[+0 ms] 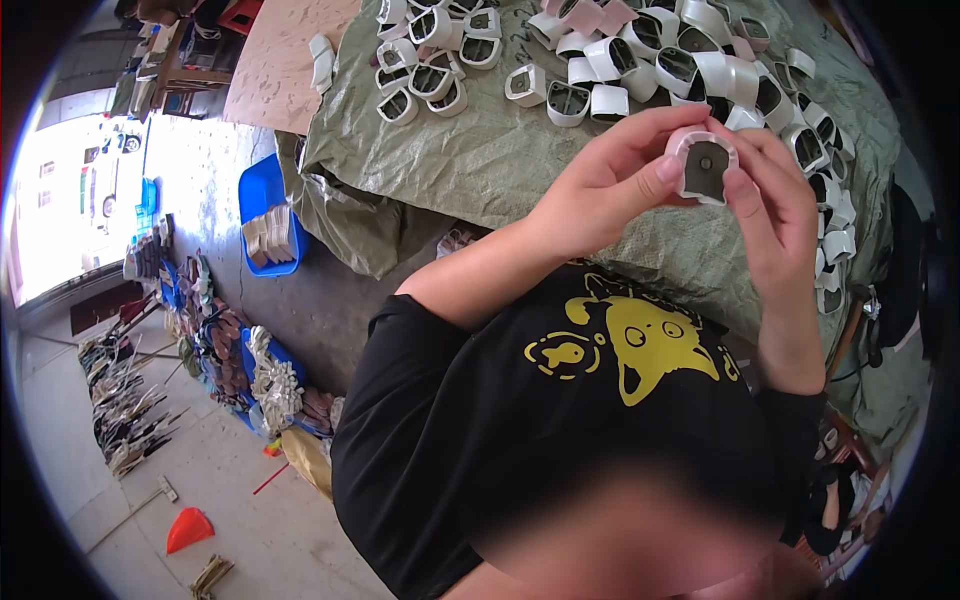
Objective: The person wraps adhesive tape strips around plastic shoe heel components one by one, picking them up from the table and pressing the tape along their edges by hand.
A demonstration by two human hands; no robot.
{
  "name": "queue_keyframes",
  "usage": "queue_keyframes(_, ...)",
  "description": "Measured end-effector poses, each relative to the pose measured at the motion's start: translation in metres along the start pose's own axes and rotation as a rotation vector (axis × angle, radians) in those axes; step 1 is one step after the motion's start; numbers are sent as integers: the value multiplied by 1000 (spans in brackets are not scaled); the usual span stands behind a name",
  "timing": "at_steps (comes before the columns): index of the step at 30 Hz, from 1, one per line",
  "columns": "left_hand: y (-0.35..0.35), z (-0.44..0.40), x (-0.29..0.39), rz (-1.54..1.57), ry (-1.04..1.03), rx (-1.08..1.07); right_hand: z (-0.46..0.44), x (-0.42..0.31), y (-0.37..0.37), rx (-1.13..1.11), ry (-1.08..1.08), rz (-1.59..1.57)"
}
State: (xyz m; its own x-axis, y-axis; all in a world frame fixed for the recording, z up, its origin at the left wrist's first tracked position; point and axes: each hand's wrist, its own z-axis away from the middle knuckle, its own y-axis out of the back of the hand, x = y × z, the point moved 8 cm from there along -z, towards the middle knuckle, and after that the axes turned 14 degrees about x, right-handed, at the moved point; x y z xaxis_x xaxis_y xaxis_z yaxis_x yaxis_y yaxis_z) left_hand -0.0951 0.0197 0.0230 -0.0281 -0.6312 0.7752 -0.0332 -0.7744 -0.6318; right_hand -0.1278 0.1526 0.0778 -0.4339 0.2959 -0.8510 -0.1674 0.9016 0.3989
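Observation:
A shoe heel (707,172), wrapped in glossy white material, is held up between my two hands. Its flat grey-brown face, with a small round hole near the middle, is turned toward me. White covering is gathered around the rim of that face. My left hand (612,172) grips it from the left, thumb on the edge and fingers behind. On the opposite side, my right hand (778,205) pinches it with the thumb at the lower right edge. Beyond my hands, many similar white heels (610,58) lie on a green woven sheet (440,165).
Left of the covered table, a bare wooden board (285,60) adjoins the sheet. A blue tub (262,185) of stacked pale pieces stands on the floor. Farther left are heaped materials (275,390), a red dustpan-like object (190,530) and a bright doorway (75,190).

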Motion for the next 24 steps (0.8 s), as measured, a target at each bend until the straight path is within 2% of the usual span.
queue_keyframes(1,-3,0,-3,139,97,-4,-2,-6,3,-1,0,0)
queue_keyframes(3,-5,0,-2,123,106,-46,-5,-38,17,146,317,345)
queue_keyframes(4,-7,1,0,105,112,-92,-8,-39,20,145,316,346)
queue_keyframes(7,-15,4,1,81,142,-161,-12,-45,26,71,304,17)
queue_keyframes(8,-18,5,1,72,162,-183,-13,-48,29,72,304,18)
queue_keyframes(12,-22,7,-1,73,202,-170,-16,-60,20,-100,301,93)
queue_keyframes(15,-18,7,-2,69,224,-136,-15,-75,12,-188,463,267)
queue_keyframes(20,-11,6,-6,56,266,-55,-16,-87,2,-160,553,325)
queue_keyframes(24,-10,7,-6,43,284,-19,-14,-84,-8,-223,654,514)
